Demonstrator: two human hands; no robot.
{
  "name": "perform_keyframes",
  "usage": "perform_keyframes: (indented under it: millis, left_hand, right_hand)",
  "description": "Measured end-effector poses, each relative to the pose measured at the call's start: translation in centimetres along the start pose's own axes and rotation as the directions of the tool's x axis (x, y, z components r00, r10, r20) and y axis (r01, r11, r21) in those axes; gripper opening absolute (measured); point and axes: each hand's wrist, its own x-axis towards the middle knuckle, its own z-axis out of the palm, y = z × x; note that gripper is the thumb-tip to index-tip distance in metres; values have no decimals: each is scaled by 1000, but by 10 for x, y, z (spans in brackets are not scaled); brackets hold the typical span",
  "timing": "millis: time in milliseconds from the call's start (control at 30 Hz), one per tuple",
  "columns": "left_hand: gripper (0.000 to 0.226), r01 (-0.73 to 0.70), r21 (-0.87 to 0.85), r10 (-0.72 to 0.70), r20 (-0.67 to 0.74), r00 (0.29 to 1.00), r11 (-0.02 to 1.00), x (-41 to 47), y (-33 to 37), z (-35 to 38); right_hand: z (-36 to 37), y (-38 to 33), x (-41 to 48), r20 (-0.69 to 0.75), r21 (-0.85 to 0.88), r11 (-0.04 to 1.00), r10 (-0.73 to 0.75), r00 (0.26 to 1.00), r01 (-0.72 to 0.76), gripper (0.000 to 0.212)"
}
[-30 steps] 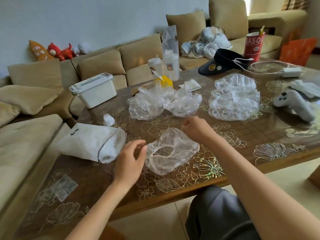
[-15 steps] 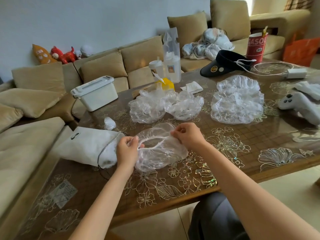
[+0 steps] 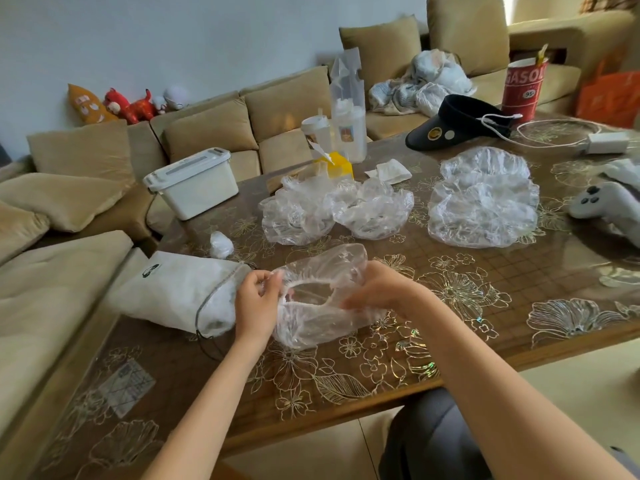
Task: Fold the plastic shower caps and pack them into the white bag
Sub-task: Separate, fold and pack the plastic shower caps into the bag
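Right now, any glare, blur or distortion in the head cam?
Head view: left hand, right hand and the shower cap are sharp; table reflects daylight at its right end; wide-angle stretches the sofa at left; top-right window blown out.

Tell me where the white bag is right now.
In the head view the white bag lies on its side at the left edge of the table, its open mouth beside the left hand, which grips the shower cap.
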Motion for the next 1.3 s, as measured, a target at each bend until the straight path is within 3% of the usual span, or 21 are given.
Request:
perform_keyframes:
  millis: [67,133,167,267,333,367,433,533,600,734,834,900,967,1000,1067,1167,1300]
  left_hand:
    - [12,-11,-15,11,4,1000,1000,-1,1,-1]
    - [13,0,-22,0,10,1000,1000,-3,4,-2]
    - [14,38,-42,-37,17,999,998,-4,6,-2]
    - [40,333,-193,-296,199,934,923,-3,4,-5]
    - [44,473,-237,-384,339,859,849,-7,2,-5]
    - [34,456,-207,-379,326,866,865,-9,1,-3]
    - [14,368,-145,-338,199,920,918,-11,2,2]
    - [5,238,-117,-235,33,971,964,-14,7,6]
    - [7,143,-88,-144,-12,989,986,-13,5,7]
    - [30,14,220,-28,60,998,975,-12,2,2]
    - [54,-86,595,11,129,992,799,-20,4,-1]
    - [44,-257,631,247,106,963,732,-29,11,2]
    - [36,-401,570,357,194,914,717,-33,17,15]
    - [37,-431,543,338,268,902,720,-37,18,22]
    - [42,-447,533,240,413,879,718,-45,13,34]
    - [52,-457,531,115,555,824,714,-54,0,33]
    - [64,-470,638,-44,619,784,611,-58,-11,23]
  right_hand:
    - [-4,1,-4,8,-106,994,6,1000,-6,15]
    - [-10,-1,-10,50,-109,994,24,998,-18,3]
    - [-13,-4,-15,81,-67,998,21,996,-16,7]
    - [-19,-7,-23,152,256,967,-52,987,11,7]
    - [-24,-4,-21,162,454,891,-88,983,5,23]
    - [-25,-2,-18,154,469,883,-62,986,-17,31]
    - [-27,-2,-18,58,374,927,3,998,-24,26]
    - [-28,-2,-20,-54,209,977,49,997,-37,19]
    - [-28,1,-20,-1,161,984,74,997,-73,21]
    - [-32,-4,-22,-21,-107,986,130,991,-132,34]
    - [-34,-8,-31,-142,-385,903,147,979,-192,50]
    - [-28,-16,-36,-362,-580,796,-60,930,-175,44]
    - [-14,-23,-33,-464,-590,808,-337,819,-2,39]
    - [-4,-23,-32,-448,-569,814,-427,786,119,35]
    - [16,-15,-25,-306,-580,765,-524,795,281,29]
    - [34,16,-21,-56,-687,658,-472,880,310,40]
    - [23,46,-28,58,-731,621,-354,933,281,75]
